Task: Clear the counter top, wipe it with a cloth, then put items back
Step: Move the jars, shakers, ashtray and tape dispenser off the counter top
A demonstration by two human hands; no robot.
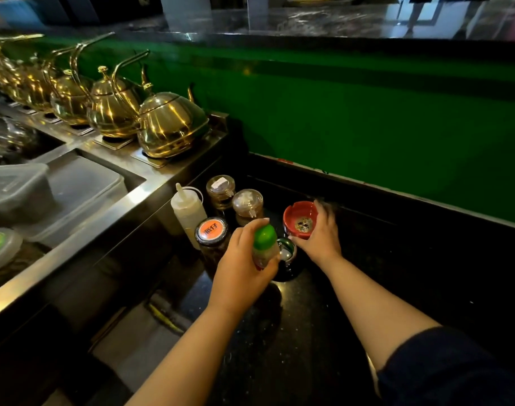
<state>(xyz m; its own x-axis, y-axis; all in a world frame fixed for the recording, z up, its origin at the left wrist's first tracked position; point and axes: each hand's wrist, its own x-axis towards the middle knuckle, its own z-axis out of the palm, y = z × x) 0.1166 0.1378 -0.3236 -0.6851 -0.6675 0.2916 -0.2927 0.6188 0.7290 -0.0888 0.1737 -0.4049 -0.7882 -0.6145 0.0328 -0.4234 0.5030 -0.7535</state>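
My left hand (pixel 241 263) grips a small shaker bottle with a green cap (pixel 264 244), held just above the black counter top (pixel 309 317). My right hand (pixel 320 230) holds the near rim of a red ashtray (pixel 300 219), fingers curled round its right side. Between the two hands a round silver-lidded container (pixel 287 253) stands on the counter. Left of them stand a jar with an orange lid (pixel 211 231), a squeeze bottle (pixel 189 213) and two clear-lidded condiment jars (pixel 220 190) (pixel 247 205).
A raised steel counter (pixel 127 200) on the left carries a row of brass kettles (pixel 170 124) and a sunken well with plastic lidded boxes (pixel 74 189). A green wall panel (pixel 396 127) backs the black counter, which stretches on to the right.
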